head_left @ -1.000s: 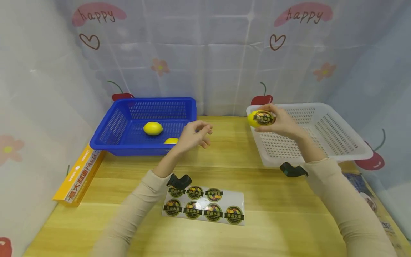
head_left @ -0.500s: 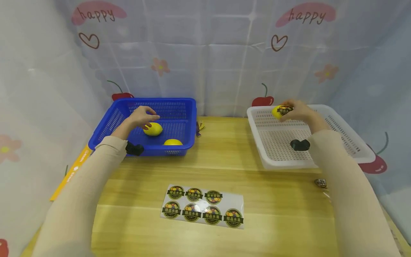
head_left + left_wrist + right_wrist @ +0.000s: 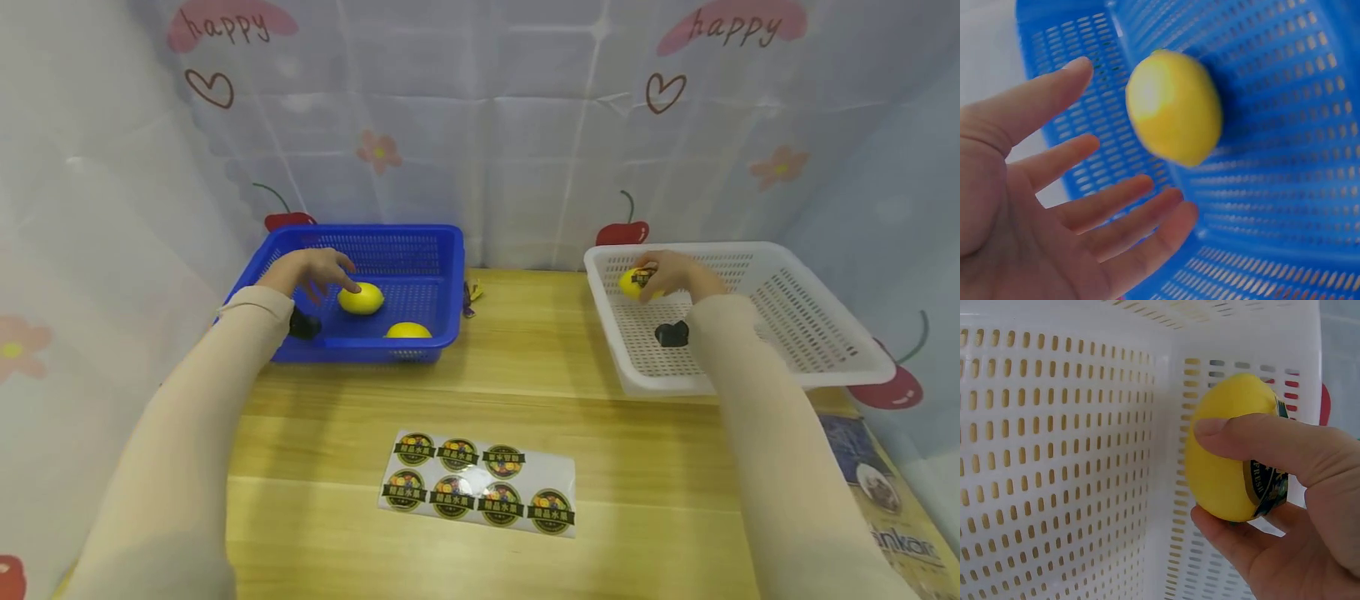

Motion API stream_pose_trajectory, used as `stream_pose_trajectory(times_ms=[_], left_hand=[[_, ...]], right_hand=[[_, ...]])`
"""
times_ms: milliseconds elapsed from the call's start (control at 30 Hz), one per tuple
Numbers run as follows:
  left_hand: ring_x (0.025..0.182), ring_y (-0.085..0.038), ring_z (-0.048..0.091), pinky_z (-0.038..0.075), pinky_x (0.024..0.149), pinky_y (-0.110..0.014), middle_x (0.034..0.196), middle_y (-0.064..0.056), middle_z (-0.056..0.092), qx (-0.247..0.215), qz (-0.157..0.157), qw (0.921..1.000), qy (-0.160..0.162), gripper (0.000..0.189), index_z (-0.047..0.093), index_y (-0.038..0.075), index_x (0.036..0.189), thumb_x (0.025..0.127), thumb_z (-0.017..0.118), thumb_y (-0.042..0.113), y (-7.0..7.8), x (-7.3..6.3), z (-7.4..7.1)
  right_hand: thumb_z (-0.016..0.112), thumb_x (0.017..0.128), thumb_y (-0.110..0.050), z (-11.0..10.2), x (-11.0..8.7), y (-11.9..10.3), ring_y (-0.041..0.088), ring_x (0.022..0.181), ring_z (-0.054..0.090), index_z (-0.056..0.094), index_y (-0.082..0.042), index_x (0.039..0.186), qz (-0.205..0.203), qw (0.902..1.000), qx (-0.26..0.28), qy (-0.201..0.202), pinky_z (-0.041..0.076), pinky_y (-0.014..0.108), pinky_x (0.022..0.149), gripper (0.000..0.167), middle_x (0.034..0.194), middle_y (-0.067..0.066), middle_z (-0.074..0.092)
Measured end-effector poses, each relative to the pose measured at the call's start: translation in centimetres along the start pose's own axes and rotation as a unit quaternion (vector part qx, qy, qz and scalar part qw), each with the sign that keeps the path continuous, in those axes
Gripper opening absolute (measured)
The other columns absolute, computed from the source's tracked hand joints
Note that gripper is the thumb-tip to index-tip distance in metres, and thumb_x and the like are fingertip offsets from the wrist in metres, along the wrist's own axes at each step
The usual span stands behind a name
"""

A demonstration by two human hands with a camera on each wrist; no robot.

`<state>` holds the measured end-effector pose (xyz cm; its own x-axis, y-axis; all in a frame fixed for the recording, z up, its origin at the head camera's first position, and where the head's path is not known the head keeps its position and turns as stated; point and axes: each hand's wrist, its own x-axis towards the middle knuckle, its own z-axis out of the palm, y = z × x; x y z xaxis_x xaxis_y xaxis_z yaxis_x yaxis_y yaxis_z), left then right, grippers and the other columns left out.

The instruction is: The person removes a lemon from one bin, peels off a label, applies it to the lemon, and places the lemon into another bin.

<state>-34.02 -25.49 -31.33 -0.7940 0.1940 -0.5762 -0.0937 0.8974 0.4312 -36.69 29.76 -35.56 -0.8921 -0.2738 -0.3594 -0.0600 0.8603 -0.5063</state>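
Note:
Inside the blue basket (image 3: 345, 343) lie two lemons: a farther lemon (image 3: 362, 300) and a nearer lemon (image 3: 408, 331), partly hidden by the rim. My left hand (image 3: 318, 271) is over the basket beside the farther one. In the left wrist view its fingers are spread and relaxed, with a gap to the lemon (image 3: 1174, 107). On the right, my right hand (image 3: 671, 273) grips a lemon (image 3: 1225, 462) between thumb and fingers, low inside the white basket (image 3: 795, 333). A dark round fruit sticker (image 3: 1263, 484) wraps that lemon's side, partly covered by the hand.
A sheet of round stickers (image 3: 480, 483) lies on the wooden table (image 3: 315, 533) in front. Small scraps (image 3: 471, 296) sit right of the blue basket. A printed packet (image 3: 881, 500) lies at the right edge. A patterned curtain (image 3: 480, 125) hangs behind.
My left hand has moved left from between the baskets into the blue basket. The right hand has carried the stickered lemon rightward over the white basket, then lowered it inside.

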Motion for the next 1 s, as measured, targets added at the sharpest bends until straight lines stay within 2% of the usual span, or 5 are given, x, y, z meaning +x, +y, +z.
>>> stream_pose_trajectory(times_ms=[267,400,533,733,1000], left_hand=[[0.121,-0.048,0.040,0.044,0.094,-0.050,0.143,-0.030,0.027,-0.031,-0.007,0.9978,0.057,0.070,0.023,-0.004,0.145,0.093,0.057,0.030,0.8,0.1,-1.3],[0.120,-0.046,0.042,0.043,0.095,-0.051,0.143,-0.027,0.031,-0.010,-0.030,0.9969,0.072,0.070,0.031,-0.001,0.143,0.090,0.062,0.032,0.8,0.4,-0.8],[0.120,-0.045,0.042,0.043,0.095,-0.053,0.141,-0.024,0.036,0.014,-0.051,0.9941,0.094,0.068,0.038,0.000,0.140,0.086,0.066,0.032,1.0,0.6,-0.5],[0.123,-0.048,0.038,0.037,0.100,-0.056,0.143,-0.028,0.032,-0.001,-0.072,0.9947,0.073,0.065,0.035,0.000,0.141,0.089,0.064,0.026,1.0,2.0,-0.4],[0.125,-0.047,0.036,0.038,0.101,-0.052,0.145,-0.028,0.028,-0.002,-0.092,0.9952,0.035,0.071,0.032,-0.001,0.142,0.086,0.067,0.025,0.0,4.2,0.0]], right_hand=[[0.077,0.075,-0.011,1.2,1.7,0.1,0.039,0.114,0.042,0.044,0.000,0.130,0.026,0.9989,-0.029,-0.026,0.046,0.051,0.091,0.066,0.134,0.026,0.038],[0.076,0.077,-0.012,1.8,1.6,-0.3,0.041,0.120,0.039,0.039,0.001,0.134,0.019,0.9976,-0.034,-0.056,0.044,0.052,0.093,0.069,0.138,0.028,0.034],[0.076,0.076,-0.011,2.3,1.7,-0.5,0.041,0.120,0.040,0.040,0.001,0.134,0.012,0.9981,-0.035,-0.050,0.046,0.052,0.090,0.069,0.139,0.027,0.034],[0.077,0.073,-0.011,3.0,2.3,-0.3,0.039,0.108,0.045,0.042,0.001,0.129,-0.012,0.9982,-0.053,-0.026,0.050,0.048,0.081,0.066,0.131,0.027,0.041],[0.077,0.073,-0.012,3.6,1.7,-0.7,0.047,0.119,0.039,0.037,0.001,0.128,-0.037,0.9962,-0.078,0.011,0.032,0.058,0.100,0.070,0.128,0.033,0.041]])
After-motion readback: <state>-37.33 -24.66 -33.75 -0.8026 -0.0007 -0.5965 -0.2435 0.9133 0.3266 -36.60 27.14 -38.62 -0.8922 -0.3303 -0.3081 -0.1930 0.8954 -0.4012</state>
